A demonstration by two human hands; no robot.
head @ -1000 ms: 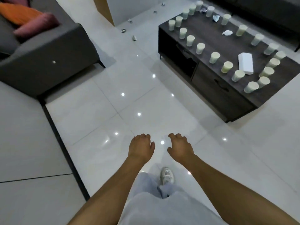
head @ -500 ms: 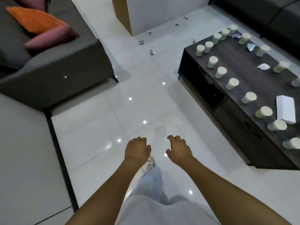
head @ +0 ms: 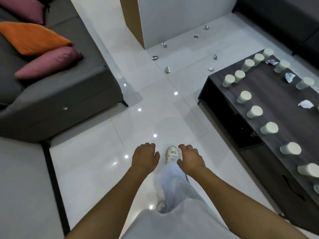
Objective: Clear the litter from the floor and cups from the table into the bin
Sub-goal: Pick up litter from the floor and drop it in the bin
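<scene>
White glossy floor tiles fill the centre of the view, with ceiling lights mirrored in them. Grey upholstered sofa occupies the ten o'clock area and carries an orange cushion and a mauve cushion, lying side by side. Dark wood-grain low table runs from two to four o'clock; pale paper cups stand on it in two rows, with crumpled paper scraps between the rows. Small crumpled litter pieces lie scattered on the tiles at twelve to one o'clock, beside a white wall corner and the table's far end. Left hand and right hand hang at six o'clock, palms down, fingers loosely curled, grasping nothing. One white sneaker shows between them.
</scene>
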